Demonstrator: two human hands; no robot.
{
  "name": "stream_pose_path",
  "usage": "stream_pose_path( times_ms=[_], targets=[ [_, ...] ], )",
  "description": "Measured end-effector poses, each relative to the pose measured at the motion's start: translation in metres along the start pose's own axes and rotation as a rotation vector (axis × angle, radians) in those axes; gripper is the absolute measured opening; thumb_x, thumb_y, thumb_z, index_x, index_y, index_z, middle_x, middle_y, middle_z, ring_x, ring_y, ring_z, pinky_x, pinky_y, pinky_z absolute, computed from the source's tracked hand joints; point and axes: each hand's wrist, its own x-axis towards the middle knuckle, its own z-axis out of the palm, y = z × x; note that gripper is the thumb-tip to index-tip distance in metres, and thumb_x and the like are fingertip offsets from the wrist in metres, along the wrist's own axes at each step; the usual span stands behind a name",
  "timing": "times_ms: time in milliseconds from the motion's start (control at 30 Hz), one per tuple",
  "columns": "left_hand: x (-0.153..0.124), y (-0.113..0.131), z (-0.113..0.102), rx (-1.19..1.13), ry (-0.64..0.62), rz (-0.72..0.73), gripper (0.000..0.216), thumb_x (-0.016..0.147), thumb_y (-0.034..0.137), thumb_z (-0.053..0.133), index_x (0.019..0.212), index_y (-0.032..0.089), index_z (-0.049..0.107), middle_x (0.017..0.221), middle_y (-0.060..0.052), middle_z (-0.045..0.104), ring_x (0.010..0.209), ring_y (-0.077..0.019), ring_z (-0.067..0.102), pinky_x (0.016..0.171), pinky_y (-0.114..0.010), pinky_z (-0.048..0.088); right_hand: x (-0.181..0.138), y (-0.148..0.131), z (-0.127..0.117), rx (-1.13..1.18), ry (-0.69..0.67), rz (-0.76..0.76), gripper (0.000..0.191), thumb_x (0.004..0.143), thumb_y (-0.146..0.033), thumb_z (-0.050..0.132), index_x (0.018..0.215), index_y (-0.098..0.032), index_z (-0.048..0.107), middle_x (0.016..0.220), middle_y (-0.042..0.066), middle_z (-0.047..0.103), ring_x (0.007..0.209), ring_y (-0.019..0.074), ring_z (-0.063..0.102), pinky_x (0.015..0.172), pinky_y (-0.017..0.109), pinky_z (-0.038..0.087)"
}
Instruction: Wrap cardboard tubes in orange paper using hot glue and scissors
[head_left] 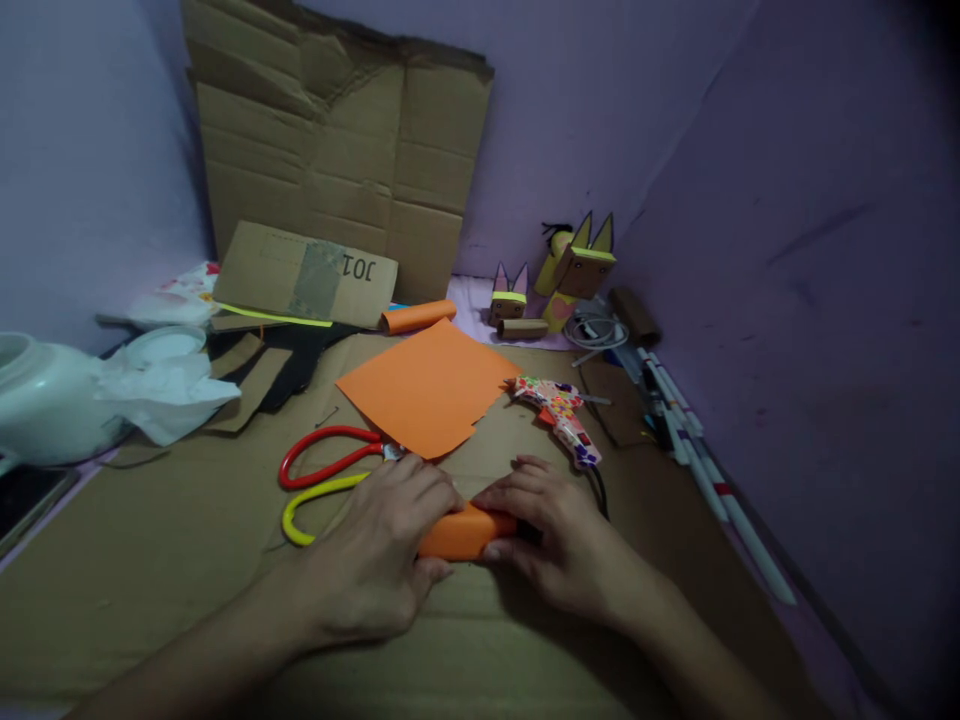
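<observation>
The orange sheet (431, 385) lies on the flattened cardboard (187, 560). Well to its left stands a white pot (52, 395), its opening at the top; what it holds cannot be seen. Crumpled white paper (169, 385) sits between pot and sheet, partly covering a pale round lid-like piece (169, 342).

Nearer the sheet, still on its left, are brown cardboard strips (262, 390) and, beyond them, a printed cardboard piece (300, 275) in front of a tall creased panel (345, 150). A tool with one red and one yellow handle (322, 485) lies at the sheet's near left edge, the left hand (397, 535) covering part of the yellow one.

On the near side of the sheet, an orange paper roll (461, 535) is held between both hands: the left fingers grip its left end, while the fingers of the right hand (551, 525) are bent around its right end.

Just behind the sheet rests an orange tube (418, 317); farther right of it come a small eared figure (508, 295), a brown tube (523, 329) and a larger yellow figure (574, 265). The flowered glue gun (559, 408) has its nozzle at the sheet's right corner. Well right of the sheet lie a coiled cable (596, 330) and white sticks with red bands (724, 490).
</observation>
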Motion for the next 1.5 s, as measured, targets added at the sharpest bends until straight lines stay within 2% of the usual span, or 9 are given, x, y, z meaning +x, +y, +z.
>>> stream_pose_path(
  times_ms=[133, 233, 433, 600, 800, 1067, 1300, 1400, 1500],
  targets=[
    [-0.005, 0.004, -0.001, -0.067, -0.007, 0.028, 0.033, 0.070, 0.013, 0.060, 0.102, 0.021, 0.057, 0.097, -0.004, 0.060, 0.091, -0.0222, 0.052, 0.081, -0.038, 0.041, -0.004, -0.002, -0.005, 0.115, -0.027, 0.024, 0.027, 0.071, -0.027, 0.074, 0.095, -0.016, 0.071, 0.080, 0.006, 0.073, 0.079, 0.0220, 0.066, 0.103, 0.049, 0.031],
    [-0.007, 0.005, -0.002, -0.235, 0.026, -0.075, 0.037, 0.066, 0.014, 0.063, 0.101, 0.024, 0.060, 0.097, -0.001, 0.062, 0.091, -0.0214, 0.055, 0.083, -0.036, 0.042, -0.006, 0.000, -0.008, 0.355, 0.027, 0.138, 0.034, 0.069, -0.037, 0.076, 0.097, -0.019, 0.072, 0.090, 0.009, 0.074, 0.087, 0.0250, 0.067, 0.094, 0.047, 0.043],
    [0.003, -0.004, -0.005, -1.271, 0.080, -0.514, 0.043, 0.063, 0.036, 0.073, 0.100, 0.019, 0.061, 0.091, -0.005, 0.066, 0.079, -0.0194, 0.062, 0.066, -0.028, 0.048, 0.000, 0.011, -0.005, 0.999, 0.400, 0.288, 0.034, 0.083, -0.049, 0.059, 0.104, -0.024, 0.069, 0.105, 0.009, 0.072, 0.096, 0.0225, 0.066, 0.089, 0.042, 0.049],
    [0.009, -0.004, -0.005, -1.605, -0.040, -0.530, 0.034, 0.069, 0.034, 0.068, 0.093, 0.009, 0.065, 0.077, -0.012, 0.068, 0.058, -0.0159, 0.062, 0.049, -0.021, 0.045, 0.006, 0.009, 0.004, 1.177, 0.195, 0.209, 0.059, 0.065, -0.042, 0.078, 0.118, -0.024, 0.060, 0.128, 0.012, 0.057, 0.111, 0.0258, 0.056, 0.081, 0.037, 0.053],
    [0.009, -0.003, -0.005, -1.629, 0.036, -0.557, 0.025, 0.070, 0.030, 0.068, 0.089, 0.013, 0.064, 0.073, -0.009, 0.068, 0.054, -0.0145, 0.060, 0.046, -0.020, 0.044, 0.006, 0.009, 0.008, 1.232, 0.302, 0.224, 0.042, 0.062, -0.031, 0.081, 0.096, -0.024, 0.058, 0.126, 0.008, 0.055, 0.081, 0.0151, 0.062, 0.066, 0.030, 0.055],
    [0.011, 0.001, -0.003, -1.438, 0.058, -0.540, 0.043, 0.063, 0.041, 0.076, 0.092, 0.012, 0.064, 0.071, -0.002, 0.059, 0.052, -0.0090, 0.050, 0.044, -0.019, 0.041, 0.008, 0.000, 0.006, 1.049, 0.192, 0.273, 0.029, 0.062, -0.038, 0.079, 0.081, -0.017, 0.073, 0.114, 0.010, 0.065, 0.109, 0.0272, 0.057, 0.093, 0.040, 0.044],
    [0.010, -0.001, 0.008, -1.286, 0.460, -0.376, 0.039, 0.064, 0.036, 0.078, 0.093, 0.017, 0.061, 0.096, -0.003, 0.059, 0.080, -0.0128, 0.056, 0.069, -0.022, 0.046, 0.013, 0.006, 0.015, 1.275, 0.396, 0.468, 0.038, 0.060, -0.038, 0.081, 0.091, -0.018, 0.074, 0.087, 0.005, 0.073, 0.076, 0.0189, 0.066, 0.072, 0.032, 0.052],
    [0.009, 0.000, 0.010, -1.260, 0.515, -0.353, 0.032, 0.059, 0.030, 0.081, 0.080, 0.017, 0.061, 0.103, -0.004, 0.058, 0.086, -0.0154, 0.057, 0.072, -0.023, 0.047, 0.013, 0.007, 0.018, 1.239, 0.430, 0.425, 0.035, 0.062, -0.039, 0.080, 0.091, -0.018, 0.074, 0.091, 0.006, 0.073, 0.081, 0.0215, 0.066, 0.079, 0.037, 0.052],
    [0.010, 0.003, 0.012, -1.270, 0.475, -0.381, 0.036, 0.062, 0.030, 0.079, 0.091, 0.017, 0.064, 0.094, -0.003, 0.062, 0.084, -0.0167, 0.060, 0.073, -0.026, 0.049, 0.013, 0.004, 0.020, 1.160, 0.435, 0.390, 0.035, 0.063, -0.039, 0.079, 0.091, -0.019, 0.075, 0.099, 0.008, 0.072, 0.091, 0.0260, 0.065, 0.089, 0.043, 0.047]
  ],
)
